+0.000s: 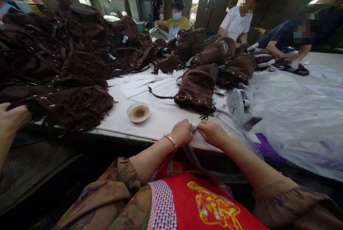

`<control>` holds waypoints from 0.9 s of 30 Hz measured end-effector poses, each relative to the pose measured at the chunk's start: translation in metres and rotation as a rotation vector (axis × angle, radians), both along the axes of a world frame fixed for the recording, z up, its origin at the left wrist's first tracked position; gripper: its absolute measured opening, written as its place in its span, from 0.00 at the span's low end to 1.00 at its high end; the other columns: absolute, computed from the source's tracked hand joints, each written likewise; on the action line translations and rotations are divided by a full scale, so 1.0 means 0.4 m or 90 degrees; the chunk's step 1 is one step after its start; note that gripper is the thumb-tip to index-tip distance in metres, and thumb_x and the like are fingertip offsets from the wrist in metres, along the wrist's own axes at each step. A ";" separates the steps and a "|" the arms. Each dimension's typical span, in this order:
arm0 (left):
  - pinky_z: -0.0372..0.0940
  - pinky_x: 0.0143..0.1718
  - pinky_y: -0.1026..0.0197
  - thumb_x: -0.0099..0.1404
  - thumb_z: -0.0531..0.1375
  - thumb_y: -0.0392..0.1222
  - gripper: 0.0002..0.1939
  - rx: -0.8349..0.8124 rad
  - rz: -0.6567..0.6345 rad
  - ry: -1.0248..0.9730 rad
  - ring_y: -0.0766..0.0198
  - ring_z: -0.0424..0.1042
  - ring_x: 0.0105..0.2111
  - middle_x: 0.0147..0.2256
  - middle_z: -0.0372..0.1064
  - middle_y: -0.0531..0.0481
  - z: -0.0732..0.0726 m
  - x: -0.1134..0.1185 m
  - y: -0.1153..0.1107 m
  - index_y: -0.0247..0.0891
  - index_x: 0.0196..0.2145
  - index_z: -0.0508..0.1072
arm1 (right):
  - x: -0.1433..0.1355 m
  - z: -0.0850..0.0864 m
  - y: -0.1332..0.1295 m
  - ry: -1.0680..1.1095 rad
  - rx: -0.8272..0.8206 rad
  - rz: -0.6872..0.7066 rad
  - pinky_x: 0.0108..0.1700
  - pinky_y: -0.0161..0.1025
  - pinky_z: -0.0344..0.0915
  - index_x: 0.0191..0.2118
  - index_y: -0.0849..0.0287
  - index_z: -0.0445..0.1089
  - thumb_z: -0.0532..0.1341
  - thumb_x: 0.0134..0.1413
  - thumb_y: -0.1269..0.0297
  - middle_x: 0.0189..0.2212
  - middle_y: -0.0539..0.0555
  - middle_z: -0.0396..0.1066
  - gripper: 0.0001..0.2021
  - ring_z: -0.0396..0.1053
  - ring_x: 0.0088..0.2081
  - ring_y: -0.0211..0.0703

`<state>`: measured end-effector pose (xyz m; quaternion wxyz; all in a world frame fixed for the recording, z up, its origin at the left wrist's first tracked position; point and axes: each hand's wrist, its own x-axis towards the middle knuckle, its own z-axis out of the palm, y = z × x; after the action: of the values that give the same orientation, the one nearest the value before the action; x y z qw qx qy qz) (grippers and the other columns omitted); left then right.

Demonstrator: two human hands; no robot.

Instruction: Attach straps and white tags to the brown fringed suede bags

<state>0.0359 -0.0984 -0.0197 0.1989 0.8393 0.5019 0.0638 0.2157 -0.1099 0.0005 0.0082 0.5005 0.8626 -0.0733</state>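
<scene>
Both my hands meet at the table's front edge, nearly touching. My left hand (182, 132), with a silver bangle at the wrist, is closed on a greyish translucent strip (193, 155). Facing it, my right hand (212, 133) pinches the same strip, whose tail hangs below the edge across my red apron (203, 201). A brown drawstring bag (197, 86) with gold eyelets lies just beyond my hands, its strap stretched to the left. To the left of the bag sits a white bowl (129, 111) with brown contents.
Brown fringed bags (80, 69) are heaped on the left and across the middle. Clear plastic sheets (302, 115) cover the right side, beside a grey holder (235, 106). Another person's hand (16, 117) touches a bag at the far left. Several people are across the table.
</scene>
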 end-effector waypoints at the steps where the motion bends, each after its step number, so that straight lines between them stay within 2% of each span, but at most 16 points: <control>1: 0.66 0.42 0.60 0.65 0.54 0.40 0.12 0.003 -0.024 0.007 0.59 0.72 0.37 0.38 0.69 0.43 0.000 0.001 0.003 0.36 0.37 0.77 | 0.002 0.006 0.008 0.000 0.018 -0.005 0.40 0.36 0.61 0.45 0.61 0.72 0.57 0.61 0.65 0.42 0.59 0.70 0.11 0.70 0.40 0.44; 4: 0.66 0.42 0.61 0.65 0.55 0.40 0.11 0.009 -0.077 0.020 0.60 0.72 0.37 0.37 0.70 0.45 0.005 -0.001 0.009 0.38 0.37 0.78 | -0.009 0.018 0.020 -0.048 0.000 0.010 0.39 0.37 0.61 0.43 0.61 0.74 0.58 0.61 0.59 0.41 0.60 0.71 0.13 0.71 0.39 0.45; 6: 0.66 0.41 0.61 0.65 0.54 0.42 0.12 0.032 -0.055 0.028 0.59 0.72 0.38 0.37 0.70 0.45 0.010 -0.007 0.006 0.38 0.37 0.77 | -0.024 0.017 0.016 -0.087 -0.010 0.004 0.36 0.37 0.61 0.37 0.62 0.75 0.56 0.62 0.58 0.36 0.60 0.72 0.14 0.72 0.37 0.46; 11: 0.68 0.38 0.57 0.67 0.52 0.51 0.18 0.068 0.086 0.073 0.55 0.74 0.37 0.36 0.73 0.41 0.014 -0.020 -0.036 0.35 0.38 0.75 | -0.052 -0.009 -0.014 -0.089 0.054 -0.133 0.34 0.39 0.60 0.37 0.62 0.75 0.54 0.62 0.55 0.36 0.60 0.73 0.17 0.73 0.36 0.49; 14: 0.68 0.36 0.57 0.67 0.50 0.51 0.20 0.034 0.091 0.074 0.54 0.74 0.35 0.34 0.74 0.40 0.017 -0.009 -0.063 0.35 0.37 0.75 | -0.065 -0.021 -0.020 -0.077 0.047 -0.221 0.33 0.39 0.59 0.38 0.62 0.74 0.53 0.62 0.56 0.38 0.61 0.74 0.17 0.73 0.36 0.49; 16: 0.68 0.35 0.57 0.66 0.50 0.51 0.19 0.022 0.079 0.061 0.54 0.74 0.35 0.33 0.74 0.41 0.020 0.004 -0.070 0.35 0.37 0.75 | -0.073 -0.023 -0.018 -0.058 0.008 -0.247 0.33 0.39 0.59 0.37 0.62 0.75 0.52 0.62 0.55 0.37 0.62 0.75 0.18 0.73 0.36 0.49; 18: 0.68 0.35 0.57 0.63 0.54 0.49 0.16 0.022 0.068 0.056 0.54 0.74 0.35 0.34 0.73 0.41 0.022 0.014 -0.064 0.35 0.37 0.75 | -0.077 -0.021 -0.016 -0.029 -0.051 -0.225 0.34 0.38 0.58 0.34 0.61 0.75 0.51 0.63 0.55 0.35 0.61 0.75 0.19 0.72 0.37 0.48; 22: 0.67 0.37 0.59 0.61 0.56 0.42 0.12 0.027 0.038 0.065 0.56 0.73 0.36 0.36 0.72 0.41 0.011 0.016 -0.025 0.34 0.37 0.75 | -0.056 -0.015 -0.016 0.060 -0.125 -0.093 0.37 0.35 0.59 0.35 0.61 0.74 0.49 0.65 0.62 0.34 0.58 0.75 0.18 0.71 0.36 0.43; 25: 0.66 0.38 0.61 0.63 0.56 0.43 0.11 0.007 -0.007 0.036 0.58 0.72 0.36 0.35 0.70 0.44 0.000 0.007 0.004 0.37 0.35 0.76 | -0.020 -0.011 -0.010 0.087 -0.039 -0.120 0.40 0.36 0.59 0.35 0.62 0.74 0.53 0.64 0.60 0.34 0.58 0.74 0.15 0.70 0.37 0.43; 27: 0.66 0.38 0.61 0.63 0.57 0.46 0.11 0.007 -0.030 0.012 0.59 0.71 0.36 0.35 0.69 0.46 -0.003 0.003 0.015 0.39 0.35 0.77 | 0.000 -0.006 -0.004 0.096 0.011 -0.125 0.41 0.36 0.60 0.40 0.62 0.74 0.57 0.61 0.58 0.37 0.58 0.73 0.14 0.69 0.39 0.43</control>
<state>0.0370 -0.0925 -0.0209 0.1906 0.8526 0.4835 0.0540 0.2156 -0.1113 -0.0020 -0.0685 0.5759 0.8080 -0.1039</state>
